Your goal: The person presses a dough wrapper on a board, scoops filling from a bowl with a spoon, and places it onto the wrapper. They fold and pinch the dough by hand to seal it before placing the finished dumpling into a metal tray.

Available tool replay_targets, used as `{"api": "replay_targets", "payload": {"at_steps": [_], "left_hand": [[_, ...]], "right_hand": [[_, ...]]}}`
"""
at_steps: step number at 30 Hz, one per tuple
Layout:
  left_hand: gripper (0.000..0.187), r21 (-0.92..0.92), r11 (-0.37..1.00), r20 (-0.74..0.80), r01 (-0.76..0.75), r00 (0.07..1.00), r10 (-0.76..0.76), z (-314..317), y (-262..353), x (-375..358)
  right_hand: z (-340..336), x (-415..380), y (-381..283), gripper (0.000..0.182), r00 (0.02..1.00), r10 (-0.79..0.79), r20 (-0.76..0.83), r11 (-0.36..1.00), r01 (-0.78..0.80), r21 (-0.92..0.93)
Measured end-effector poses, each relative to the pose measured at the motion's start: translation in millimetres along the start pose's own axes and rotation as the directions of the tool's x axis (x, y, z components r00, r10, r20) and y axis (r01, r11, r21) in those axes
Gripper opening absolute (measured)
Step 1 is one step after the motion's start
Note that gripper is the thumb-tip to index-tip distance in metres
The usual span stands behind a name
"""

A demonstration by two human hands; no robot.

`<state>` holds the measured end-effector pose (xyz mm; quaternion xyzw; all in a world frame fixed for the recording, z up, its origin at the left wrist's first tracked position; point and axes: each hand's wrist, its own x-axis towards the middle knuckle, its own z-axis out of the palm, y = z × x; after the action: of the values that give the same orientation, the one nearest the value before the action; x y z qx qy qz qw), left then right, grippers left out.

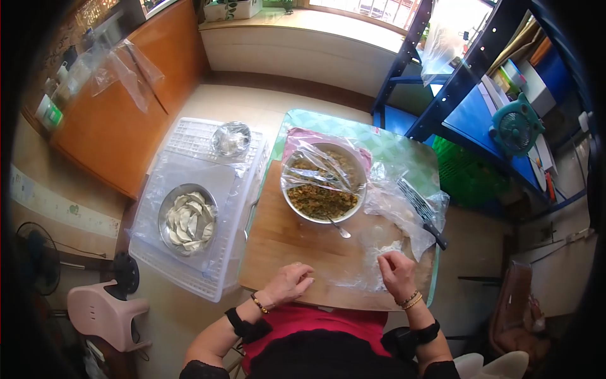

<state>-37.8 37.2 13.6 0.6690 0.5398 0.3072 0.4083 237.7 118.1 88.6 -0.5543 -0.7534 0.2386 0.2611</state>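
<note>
My left hand [290, 284] is at the front edge of the wooden board [265, 246], fingers loosely bent and apart, with nothing visible in it. Over white flour [372, 275] on the board's right side, my right hand [398, 275] has its fingers drawn together; whatever they may pinch is hidden. Beyond both hands stands a bowl of chopped filling [322, 202], partly covered by clear plastic film. A spoon [339, 229] leans out over its near rim. To the right, a knife with a black handle [434, 235] lies by crumpled plastic [398, 208].
At left, a round metal dish [163, 218] of folded dumplings stands on a white plastic crate [214, 278]. A film-wrapped bowl [231, 139] sits at its far end. A pink stool [104, 309], a blue rack [467, 107] and a teal fan [517, 126] are around.
</note>
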Motion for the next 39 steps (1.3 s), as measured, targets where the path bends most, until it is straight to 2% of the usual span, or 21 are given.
{"api": "replay_targets", "payload": {"at_steps": [2,4,6,8,9,11,13,15,18,22,24,25,27,29,30,32,36,39], "left_hand": [[0.022,-0.004,1.0,-0.024,0.022,0.999,-0.022,3,2,4],[0.023,-0.008,0.999,-0.021,0.043,0.999,-0.044,6,3,7],[0.023,-0.009,0.998,-0.013,0.07,0.997,-0.07,7,4,11],[0.024,-0.034,0.995,-0.001,0.09,0.996,-0.09,8,6,17],[0.024,-0.035,0.995,0.002,0.094,0.996,-0.094,7,7,20],[0.027,-0.003,0.988,0.051,0.151,0.987,-0.151,4,10,25],[0.026,-0.022,0.99,0.017,0.139,0.99,-0.138,9,4,27],[0.024,-0.047,0.991,-0.012,0.129,0.991,-0.13,9,3,31],[0.027,-0.084,0.975,0.036,0.204,0.979,-0.202,7,2,38],[0.024,-0.192,0.932,0.033,0.307,0.951,-0.307,7,-3,40],[0.023,-0.24,0.909,0.041,0.34,0.939,-0.341,10,-10,42],[0.023,-0.27,0.902,0.033,0.337,0.94,-0.341,13,-16,41],[0.023,-0.303,0.891,0.029,0.337,0.938,-0.345,15,-21,43],[0.024,-0.415,0.781,0.091,0.467,0.875,-0.475,15,-24,46],[0.024,-0.417,0.78,0.095,0.467,0.875,-0.474,14,-25,48],[0.026,-0.511,0.655,0.197,0.557,0.817,-0.541,8,-24,52],[0.028,-0.549,0.588,0.267,0.594,0.791,-0.55,2,-25,54],[0.03,-0.58,0.551,0.271,0.6,0.78,-0.564,2,-26,54]], "right_hand": [[-9,14,12,0.01,0.999,0.035,0.024,0.999,-0.034,-0.025],[-6,27,43,0.014,0.996,-0.033,0.08,0.972,0.05,-0.23],[0,40,66,0.015,0.99,0.024,0.139,0.964,0.014,-0.264],[5,48,81,0.019,0.961,0.195,0.196,0.89,-0.089,-0.446],[5,50,85,0.031,0.965,0.177,0.191,0.894,-0.077,-0.442],[2,54,85,0.035,0.967,0.202,0.155,0.883,-0.111,-0.456],[1,58,87,0.04,0.967,0.226,0.119,0.871,-0.146,-0.469],[0,61,91,0.048,0.985,0.145,0.09,0.922,-0.101,-0.373],[2,68,94,0.043,0.994,0.101,0.043,0.95,-0.083,-0.3],[4,72,98,0.036,0.993,0.069,0.1,0.926,-0.026,-0.376],[1,70,98,0.024,0.99,-0.078,0.116,0.894,0.121,-0.432],[0,70,96,0.024,0.99,-0.077,0.117,0.891,0.121,-0.437],[3,71,91,0.02,0.978,-0.137,0.155,0.926,0.182,-0.33],[11,79,85,0.019,0.986,-0.095,0.139,0.94,0.134,-0.313],[13,84,85,0.018,0.992,-0.053,0.117,0.952,0.085,-0.294],[16,89,92,0.021,0.99,-0.013,0.143,0.929,0.065,-0.364],[9,87,92,0.032,0.984,0.084,0.155,0.878,0.001,-0.479],[2,84,92,0.024,0.985,0.113,0.132,0.86,-0.031,-0.509]]}}
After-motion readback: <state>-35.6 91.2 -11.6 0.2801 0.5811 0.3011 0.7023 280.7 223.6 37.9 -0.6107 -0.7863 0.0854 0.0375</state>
